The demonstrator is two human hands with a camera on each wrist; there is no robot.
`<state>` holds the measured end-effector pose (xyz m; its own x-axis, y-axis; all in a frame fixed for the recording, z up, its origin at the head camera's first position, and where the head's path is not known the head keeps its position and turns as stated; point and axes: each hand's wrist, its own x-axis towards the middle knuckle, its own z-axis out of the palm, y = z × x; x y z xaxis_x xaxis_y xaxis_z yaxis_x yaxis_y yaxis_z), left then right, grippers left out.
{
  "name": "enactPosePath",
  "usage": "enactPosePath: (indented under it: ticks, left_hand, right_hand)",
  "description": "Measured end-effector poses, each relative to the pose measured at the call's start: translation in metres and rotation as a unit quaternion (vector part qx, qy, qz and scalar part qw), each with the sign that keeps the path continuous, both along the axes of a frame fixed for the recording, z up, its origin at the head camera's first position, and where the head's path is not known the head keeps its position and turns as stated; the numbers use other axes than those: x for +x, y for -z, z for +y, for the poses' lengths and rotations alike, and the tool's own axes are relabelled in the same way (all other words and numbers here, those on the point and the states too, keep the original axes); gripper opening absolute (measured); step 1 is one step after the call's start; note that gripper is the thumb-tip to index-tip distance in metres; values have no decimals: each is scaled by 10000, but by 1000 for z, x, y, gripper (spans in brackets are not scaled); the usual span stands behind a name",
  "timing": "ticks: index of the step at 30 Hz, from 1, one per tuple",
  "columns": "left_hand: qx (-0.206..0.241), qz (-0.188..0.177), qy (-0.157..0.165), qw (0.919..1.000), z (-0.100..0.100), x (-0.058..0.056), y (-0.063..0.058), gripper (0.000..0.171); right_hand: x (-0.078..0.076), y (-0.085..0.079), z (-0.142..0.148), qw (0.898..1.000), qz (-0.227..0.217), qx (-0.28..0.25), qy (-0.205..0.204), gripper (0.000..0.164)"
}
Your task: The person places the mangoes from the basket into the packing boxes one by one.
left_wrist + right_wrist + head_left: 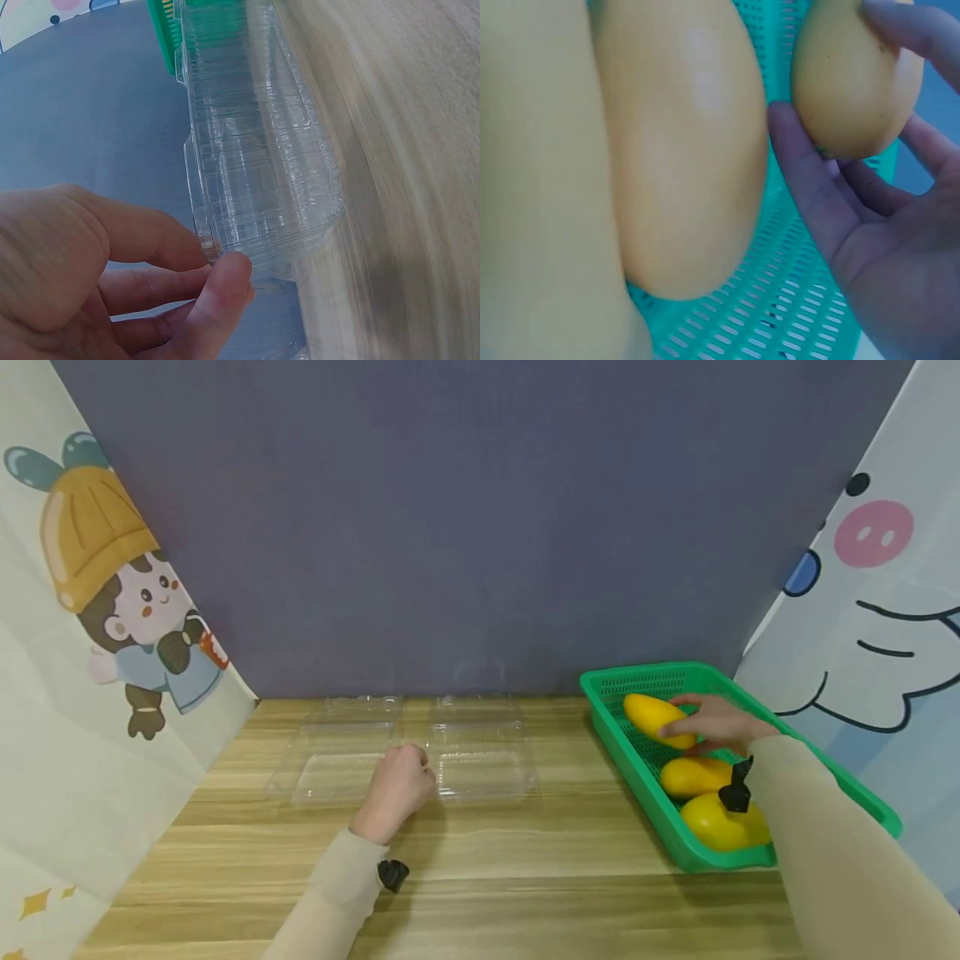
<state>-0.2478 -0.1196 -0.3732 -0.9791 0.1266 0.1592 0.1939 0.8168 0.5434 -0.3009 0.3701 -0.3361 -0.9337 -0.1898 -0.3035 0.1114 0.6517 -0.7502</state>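
Observation:
In the head view my right hand (pixel 716 724) holds a yellow mango (pixel 649 717) at the far end of a green plastic basket (pixel 637 789). Thumb and fingers sit around this mango (pixel 855 82) in the right wrist view. Two more mangoes, a middle one (pixel 693 776) and a nearer one (pixel 722 823), lie in the basket, partly covered by my sleeve. My left hand (pixel 397 785) is at the near left side of a clear plastic clamshell box (pixel 483 772), its lid folded back. Thumb and index finger pinch the rim of that box (pixel 255 142) in the left wrist view.
A second clear clamshell box (pixel 337 777) lies opened out to the left on the wooden table (pixel 525 893). A dark grey panel (pixel 480 527) stands along the back. Printed white panels stand at the left (pixel 75 777) and right (pixel 885 677).

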Motion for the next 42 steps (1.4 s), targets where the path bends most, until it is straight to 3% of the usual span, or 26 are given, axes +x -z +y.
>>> enactPosePath:
  ticks: [16,21,25,29,34,37,42]
  left_hand:
    - [57,-108,-21,9999,0,-1,-1,45]
    - [54,-112,1,9999,0,-1,-1,44]
    - [26,-90,7,10000,-1,-2,-1,45]
    - [8,-61,14,10000,-1,-2,-1,45]
    - [3,-72,14,10000,-1,-2,-1,45]
    - [-8,-89,-3,10000,-1,-2,-1,46]
    - [2,-74,2,10000,-1,-2,-1,45]
  right_hand:
    - [8,-32,-6,9940,472,-975,169,87]
    - [11,-37,-10,9820,402,-1806,379,84]
    - [15,-42,-13,9535,205,-2925,702,75]
    - [16,-43,-15,9203,188,-3819,823,51]
    - [15,-41,-16,8867,289,-4567,658,27]
    - [14,-40,-15,8587,241,-5106,360,25]
    - [13,-39,-17,7824,-5,-6228,70,31]
